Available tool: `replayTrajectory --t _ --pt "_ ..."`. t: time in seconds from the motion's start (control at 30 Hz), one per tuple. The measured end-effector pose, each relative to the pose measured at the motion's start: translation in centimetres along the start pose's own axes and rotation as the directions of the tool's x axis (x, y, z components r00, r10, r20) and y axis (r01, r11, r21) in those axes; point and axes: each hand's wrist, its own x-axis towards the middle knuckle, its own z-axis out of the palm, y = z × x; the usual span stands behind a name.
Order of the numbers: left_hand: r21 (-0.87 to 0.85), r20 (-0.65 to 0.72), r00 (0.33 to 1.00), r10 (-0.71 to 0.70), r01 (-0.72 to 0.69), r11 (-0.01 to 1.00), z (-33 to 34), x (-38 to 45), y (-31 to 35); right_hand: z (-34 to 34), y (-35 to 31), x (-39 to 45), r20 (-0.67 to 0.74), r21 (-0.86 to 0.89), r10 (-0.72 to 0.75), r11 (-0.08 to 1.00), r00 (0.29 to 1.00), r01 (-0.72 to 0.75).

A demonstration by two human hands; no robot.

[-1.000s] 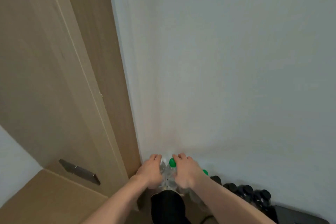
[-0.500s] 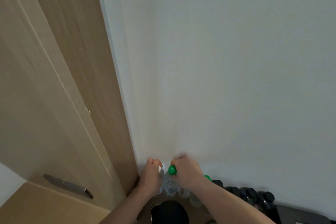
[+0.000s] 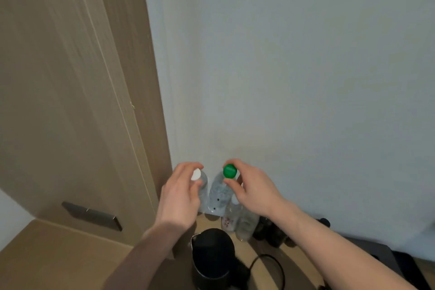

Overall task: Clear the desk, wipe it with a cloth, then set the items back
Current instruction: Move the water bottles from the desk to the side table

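Two clear plastic bottles stand side by side against the white wall, near the desk's back corner. My left hand (image 3: 181, 192) grips the neck of the white-capped bottle (image 3: 200, 183). My right hand (image 3: 253, 187) pinches the green-capped bottle (image 3: 221, 190) by its cap, thumb and fingers around it. Both bottles appear raised above the wooden desk (image 3: 58, 259); their bases are partly hidden by my hands.
More clear bottles (image 3: 237, 221) and several dark ones (image 3: 273, 233) line the wall to the right. A black kettle (image 3: 213, 256) with a cord sits in front. A wooden cabinet door (image 3: 70, 101) with a metal handle stands left. A dark tray (image 3: 386, 256) lies right.
Both hands have lifted with the two bottles, which now stand higher against the wall, and they have spread apart. The camera has tilted down, showing the kettle.
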Motion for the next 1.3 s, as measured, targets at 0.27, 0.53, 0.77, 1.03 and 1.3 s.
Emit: replayTrajectory --t 0.27,0.53,0.77,1.03,1.3 --pt "-0.065 -0.041 0.982 0.183 -0.185 0.981 -6.8 -2.1 7.5 -7.9 -3.4 -7.2 -0.246 0.078 -0.003 0.997 0.969 0.023" --pt "-0.130 0.148 0.949 0.280 -0.262 0.956 -5.5 -6.7 10.9 -9.8 -3.4 -16.8 -0.339 0.111 0.165 0.985 0.926 -0.135" --pt "-0.209 0.321 0.870 0.374 -0.321 0.924 -2.6 -13.1 14.9 -10.8 -3.0 -27.8 -0.362 0.138 0.275 0.961 0.890 -0.241" --pt "-0.247 0.409 0.790 0.457 -0.386 0.889 1.8 -23.3 22.8 -13.3 -1.2 -44.7 -0.322 0.113 0.380 0.925 0.867 -0.363" --pt "-0.296 0.470 0.756 0.456 -0.352 0.888 7.6 -37.5 31.6 -15.6 0.1 -64.6 -0.365 0.126 0.493 0.866 0.790 -0.483"
